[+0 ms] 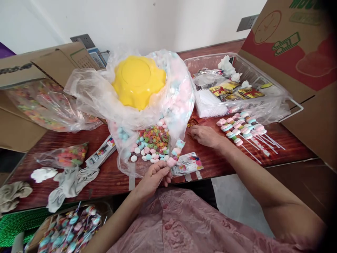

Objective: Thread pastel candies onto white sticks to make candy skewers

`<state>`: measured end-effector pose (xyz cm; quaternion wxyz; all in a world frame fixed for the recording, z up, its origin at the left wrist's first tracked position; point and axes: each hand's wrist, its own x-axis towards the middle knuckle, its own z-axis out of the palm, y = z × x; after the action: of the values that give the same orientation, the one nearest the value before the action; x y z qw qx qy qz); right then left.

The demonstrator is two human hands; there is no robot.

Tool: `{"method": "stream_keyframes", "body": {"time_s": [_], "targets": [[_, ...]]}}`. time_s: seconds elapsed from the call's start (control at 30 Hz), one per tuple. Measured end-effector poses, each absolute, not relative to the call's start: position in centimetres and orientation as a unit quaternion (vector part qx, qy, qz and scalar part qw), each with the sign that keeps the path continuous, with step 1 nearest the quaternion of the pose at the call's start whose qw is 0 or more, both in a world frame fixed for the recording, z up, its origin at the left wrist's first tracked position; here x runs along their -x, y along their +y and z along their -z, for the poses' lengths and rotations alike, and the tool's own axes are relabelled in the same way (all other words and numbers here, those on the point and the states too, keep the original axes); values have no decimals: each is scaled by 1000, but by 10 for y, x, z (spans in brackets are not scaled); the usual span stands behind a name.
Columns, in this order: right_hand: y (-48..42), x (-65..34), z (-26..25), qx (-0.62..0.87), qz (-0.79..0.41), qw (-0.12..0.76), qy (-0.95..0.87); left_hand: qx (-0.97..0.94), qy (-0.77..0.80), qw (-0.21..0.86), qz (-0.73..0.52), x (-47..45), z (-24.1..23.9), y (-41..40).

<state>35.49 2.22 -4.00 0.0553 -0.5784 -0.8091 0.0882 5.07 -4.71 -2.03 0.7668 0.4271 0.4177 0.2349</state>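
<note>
My left hand pinches the lower end of a candy skewer of pink and blue marshmallow pieces at the table's near edge. Just right of it lies a small printed packet. My right hand rests knuckles up on the dark red table, fingers curled beside a small gold thing I cannot make out. A clear plastic bag in front of me holds pastel marshmallows and coloured cereal rings, with a yellow bowl upside down on top. Several finished skewers lie to the right.
A clear tray with packets and sticks stands at the back right, beside a large cardboard box. At the left are another cardboard box, a bag of cereal rings, a smaller bag and grey gloves. Wrapped candies fill a box below.
</note>
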Motion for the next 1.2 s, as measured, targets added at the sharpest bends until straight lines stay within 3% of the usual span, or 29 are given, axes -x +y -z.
{"method": "stream_keyframes", "body": {"time_s": [0.2,0.4,0.6,0.73,0.87,1.2], "targets": [[30,-364,26,638,-46,82,-764,-410,355,811,-220,-62,21,-49],[60,-348,39,617,-59,120,-775,-387,349,789,-326,-93,20,-39],[15,-388,37,629,-29,197,-752,-384,369,778,-333,-74,13,-36],[-21,-385,47,606,-77,143,-779,-393,359,786,-314,-64,13,-44],[-35,-374,53,633,-80,149,-756,-393,364,786,-309,-63,15,-51],[-45,-382,22,589,-97,342,-726,-409,375,775,-302,-47,15,-57]]}}
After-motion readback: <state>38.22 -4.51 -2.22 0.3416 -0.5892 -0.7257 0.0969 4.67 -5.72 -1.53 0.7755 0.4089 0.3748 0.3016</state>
